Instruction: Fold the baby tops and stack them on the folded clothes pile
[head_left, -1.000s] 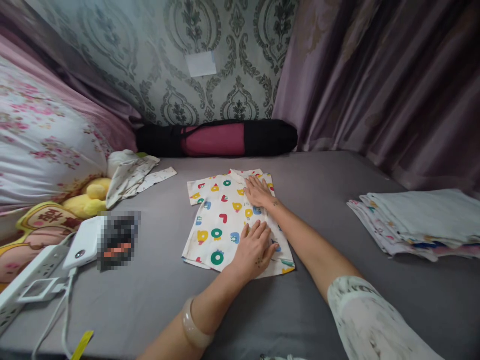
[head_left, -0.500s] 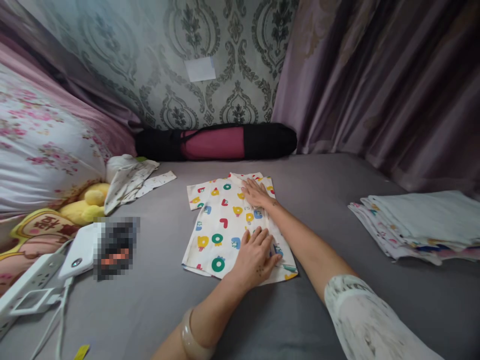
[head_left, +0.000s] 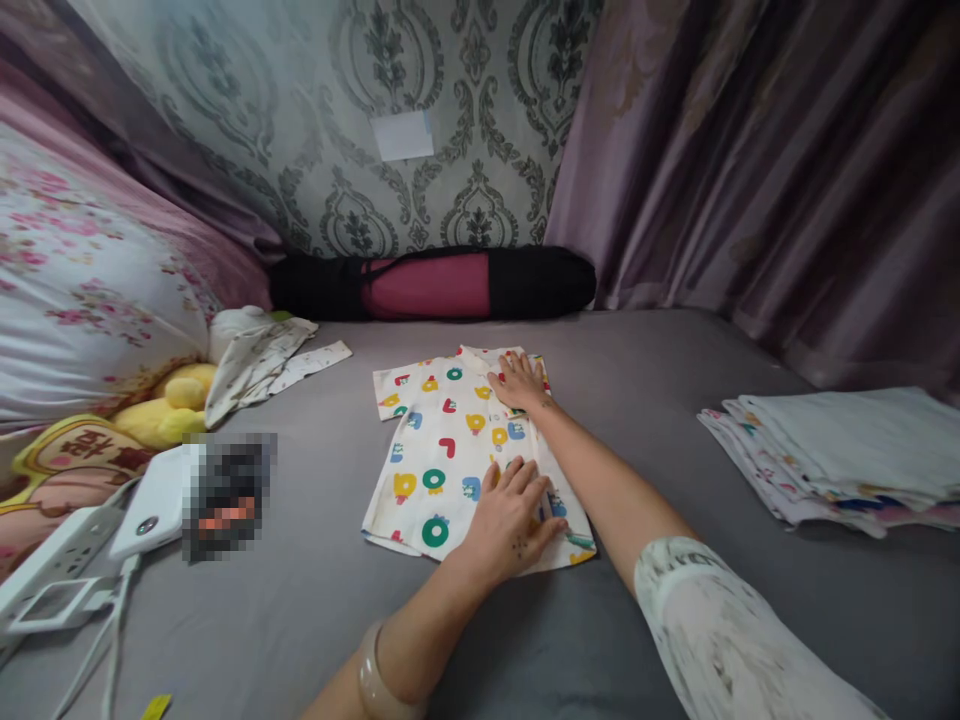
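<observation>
A small white short-sleeved shirt [head_left: 431, 440] with a print of coloured letters lies spread on the grey bed sheet [head_left: 300, 620], its collar toward the wall. My left hand [head_left: 510, 520] rests flat on the lower right part of the shirt, fingers stretched out and a little apart. Near the collar and the right sleeve lies my right hand [head_left: 519, 382], palm down with its fingers spread. Part of the right sleeve is hidden under it. Neither hand grips the cloth.
A stack of folded clothes [head_left: 832, 450] lies at the right. Against the wall rests a long black and red bag [head_left: 427, 285]. To the left are a crumpled cloth [head_left: 255, 365], yellow plush toy [head_left: 180, 400], white power bank [head_left: 154, 505], power strip [head_left: 67, 560] and floral pillow [head_left: 90, 290].
My right hand has slid slightly to the right over the shirt, toward the right sleeve. My left hand stays at nearly the same place.
</observation>
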